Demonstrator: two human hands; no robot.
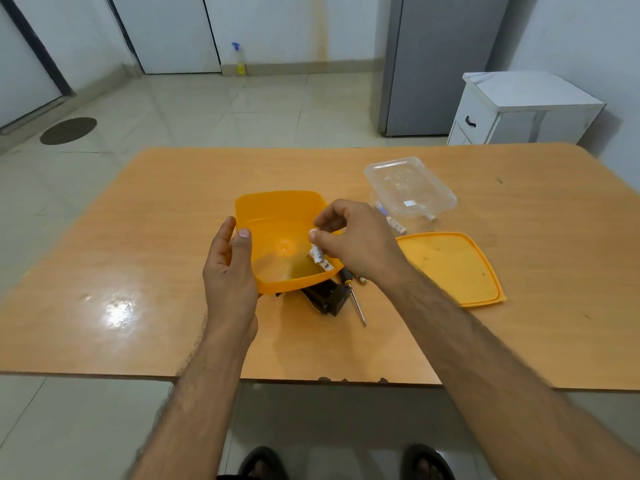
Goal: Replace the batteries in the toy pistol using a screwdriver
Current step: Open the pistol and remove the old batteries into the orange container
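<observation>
The black toy pistol [327, 297] is lying on the tabletop [519, 271], partly hiding under the orange box [277, 216]. The screwdriver [355, 296] is lying just beside it. The left hand [230, 268] is holding the box by its side, thumb on the rim, tipping it up. The right hand [353, 237] is pinching a white battery [318, 252] over the box. More batteries [394, 225] are lying behind that hand, next to a clear tub [410, 187]. The orange lid [453, 268] is lying flat to the right.

The tabletop is orange wood, and light is shining on it at the left. Around it, pale floor tiles are showing. A white cabinet [519, 109] is standing by a grey fridge [440, 64]. A spray bottle [239, 60] is standing by the far wall. A round mat [68, 130] is lying on the floor.
</observation>
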